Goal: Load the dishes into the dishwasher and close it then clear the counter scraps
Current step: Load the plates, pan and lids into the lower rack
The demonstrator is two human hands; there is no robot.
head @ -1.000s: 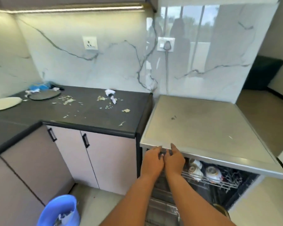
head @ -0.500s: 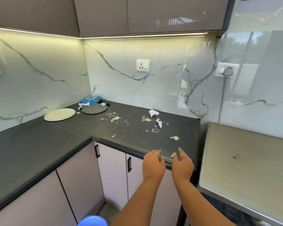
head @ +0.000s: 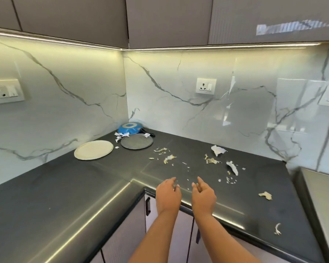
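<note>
Counter (head: pixel 65 196): dark L-shaped top, running along both marble walls in front of me
Dishwasher (head: pixel 323 202): only its grey top shows, at the counter's right end
Plates: cream plate (head: pixel 93 149) and grey plate (head: pixel 137 141) near the corner, blue pan (head: pixel 130 128) behind them
Scraps (head: pixel 213 160): peelings and torn paper bits scattered across the counter's right half
My left hand (head: pixel 168 195): over the front edge, fingers loosely spread, holding nothing
My right hand (head: pixel 203 196): beside it, relaxed, empty

Both hands, left hand (head: pixel 168 196) and right hand (head: pixel 204 197), hover empty over the dark counter (head: pixel 65 196) near scattered scraps (head: pixel 213 160)
</note>
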